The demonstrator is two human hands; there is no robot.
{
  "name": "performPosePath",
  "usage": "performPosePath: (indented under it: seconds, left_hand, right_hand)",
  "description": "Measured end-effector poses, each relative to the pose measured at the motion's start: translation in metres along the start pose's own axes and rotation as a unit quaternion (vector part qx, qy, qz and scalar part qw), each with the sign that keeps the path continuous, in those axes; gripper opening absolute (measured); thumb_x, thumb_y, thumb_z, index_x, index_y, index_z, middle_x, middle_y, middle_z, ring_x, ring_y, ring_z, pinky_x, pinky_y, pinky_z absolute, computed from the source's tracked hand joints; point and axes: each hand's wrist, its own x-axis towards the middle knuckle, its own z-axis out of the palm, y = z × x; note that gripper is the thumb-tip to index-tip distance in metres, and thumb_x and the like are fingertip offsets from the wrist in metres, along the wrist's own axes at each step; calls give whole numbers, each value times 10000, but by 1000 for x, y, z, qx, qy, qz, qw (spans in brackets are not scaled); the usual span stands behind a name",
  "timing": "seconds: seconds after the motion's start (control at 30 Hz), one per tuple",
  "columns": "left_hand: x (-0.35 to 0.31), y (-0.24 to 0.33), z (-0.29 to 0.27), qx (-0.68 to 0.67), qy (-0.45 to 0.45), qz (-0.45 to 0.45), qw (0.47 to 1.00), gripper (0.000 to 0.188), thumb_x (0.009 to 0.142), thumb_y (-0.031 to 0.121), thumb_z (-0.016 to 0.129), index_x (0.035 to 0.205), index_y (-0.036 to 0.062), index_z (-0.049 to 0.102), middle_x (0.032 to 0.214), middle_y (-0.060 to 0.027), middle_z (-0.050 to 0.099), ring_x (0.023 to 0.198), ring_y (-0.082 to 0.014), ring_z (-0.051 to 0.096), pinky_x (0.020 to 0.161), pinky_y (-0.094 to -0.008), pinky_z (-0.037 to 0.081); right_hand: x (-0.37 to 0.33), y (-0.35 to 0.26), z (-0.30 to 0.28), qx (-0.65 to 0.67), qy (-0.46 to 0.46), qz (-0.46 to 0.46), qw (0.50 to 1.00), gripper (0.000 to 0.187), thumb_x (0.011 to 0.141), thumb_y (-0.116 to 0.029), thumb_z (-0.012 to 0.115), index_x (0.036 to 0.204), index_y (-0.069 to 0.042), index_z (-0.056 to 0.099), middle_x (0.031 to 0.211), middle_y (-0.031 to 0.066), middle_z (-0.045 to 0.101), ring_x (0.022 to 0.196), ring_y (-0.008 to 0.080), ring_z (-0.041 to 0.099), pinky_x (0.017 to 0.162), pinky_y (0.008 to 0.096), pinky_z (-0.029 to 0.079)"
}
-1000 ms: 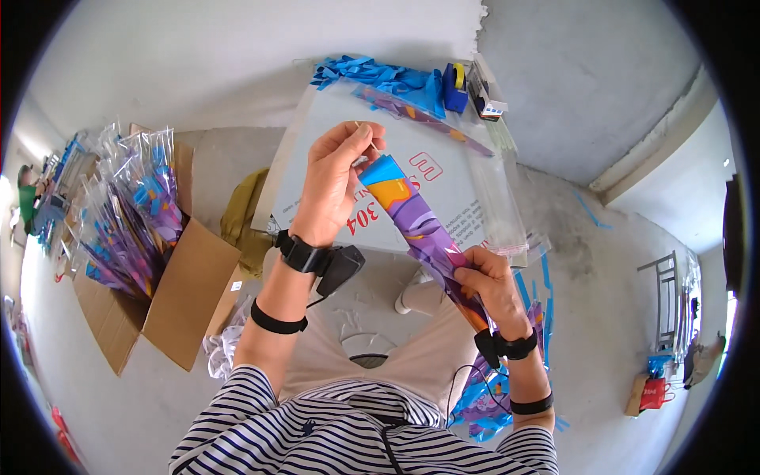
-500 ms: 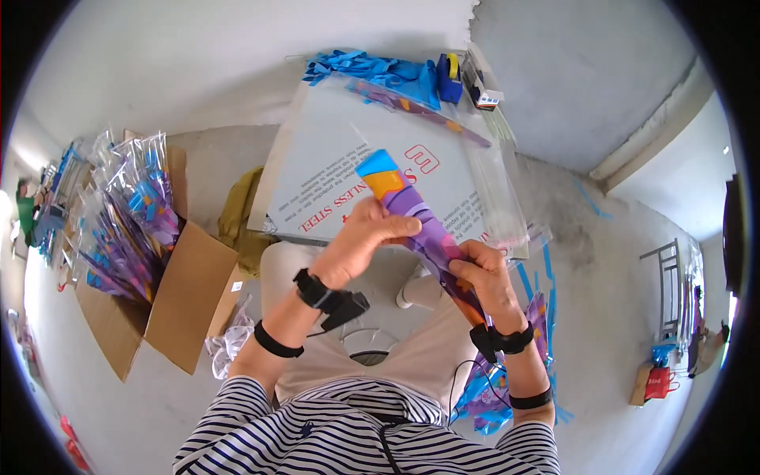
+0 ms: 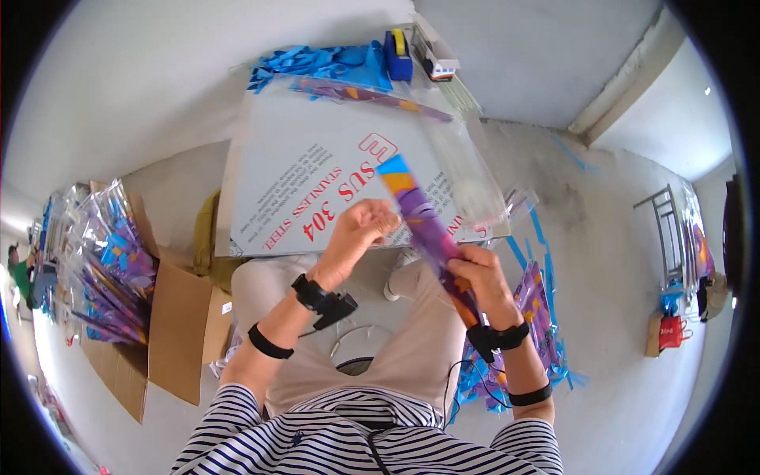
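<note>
Pale tabletop [image 3: 273, 170]: red-printed, set near a bare wall [image 3: 182, 87].
Left hand [image 3: 356, 237]: forearm angled up and inward, over the near edge.
Right hand [image 3: 484, 281]: raised opposite, a little lower.
Far edge: blue strips [image 3: 317, 67], blue tape dispenser [image 3: 398, 59].
Off left: open carton [image 3: 186, 332] of packets [image 3: 119, 265].
Purple patterned piece [image 3: 423, 214]: slanting between the hands, blue end uppermost.
Right fingers: pinched on its lower part.
Left fingers: half curled beside it; whether touching, I can't tell.

Blue strips [image 3: 317, 67] (heaped) on table [image 3: 273, 150]
</note>
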Motion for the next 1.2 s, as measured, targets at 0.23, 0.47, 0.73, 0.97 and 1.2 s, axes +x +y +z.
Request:
performPosePath:
  seconds: [0.23,0.47,0.73,0.97,1.2]
  left_hand:
    - [121,-61,19,574,-75,235,781,670,861,259,725,1426,16,458,1554,-142,378,1434,-309,370,1062,-509,421]
    - [226,-86,76,655,-111,256,702,724,861,371,736,1480,116,462,1607,-125,315,1492,-294,284,1105,-643,299]
    - [261,-59,69,658,-140,205,711,288,863,317,728,1058,105,710,1228,-66,637,1259,-252,542,961,-517,421]
    - [341,-46,43,708,80,155,685,480,883,286,720,1323,125,617,1530,-133,442,1458,-283,354,1091,-749,262]
    - [276,-70,-18,635,12,237,735,115,803,120,735,871,71,655,951,-51,653,1026,-268,605,1015,-490,380]
  right_hand:
    - [-17,38,-79,30,168,50,984,148,894,-143,651,830,-10,654,731,-25,570,672,72,519,605,254,395]
    - [-10,52,-103,70,208,70,973,141,914,-130,621,805,-43,643,714,-19,580,631,75,538,610,235,404]
    - [19,58,-121,106,213,95,967,147,926,-110,613,798,-50,652,686,-39,565,601,52,499,568,229,361]
    - [36,62,-115,106,180,115,971,125,902,-130,634,816,-45,664,696,-33,585,595,52,497,562,226,370]
    - [34,65,-117,87,183,125,971,138,909,-152,625,859,-38,685,699,-18,600,607,67,538,571,226,390]
